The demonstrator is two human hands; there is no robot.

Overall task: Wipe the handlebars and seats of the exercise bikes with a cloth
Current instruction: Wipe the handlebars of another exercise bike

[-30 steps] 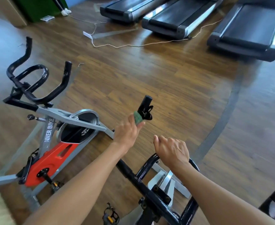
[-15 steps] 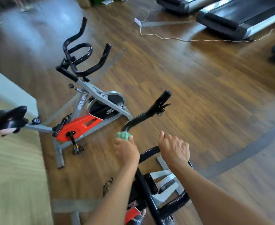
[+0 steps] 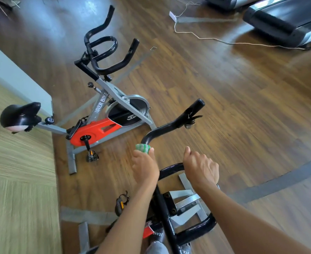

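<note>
My left hand (image 3: 144,165) is wrapped around the left horn of the near bike's black handlebar (image 3: 171,124), with a green cloth (image 3: 142,149) bunched between fingers and bar. My right hand (image 3: 200,168) grips the handlebar's inner loop (image 3: 170,170), closed on it. A second exercise bike (image 3: 94,131) with a red guard stands to the left; its black handlebars (image 3: 105,52) point away and its black seat (image 3: 20,115) sticks out at far left.
Treadmills (image 3: 279,21) sit at the top right, with a white cable (image 3: 206,37) trailing across the wooden floor. A light wood-grain surface (image 3: 13,180) fills the left side. A pedal (image 3: 120,203) of the near bike shows below my left arm.
My left hand has slid with the cloth from the horn's tip down toward its bend. The view has swung left, bringing the second bike's seat into sight. My right hand kept its grip.
</note>
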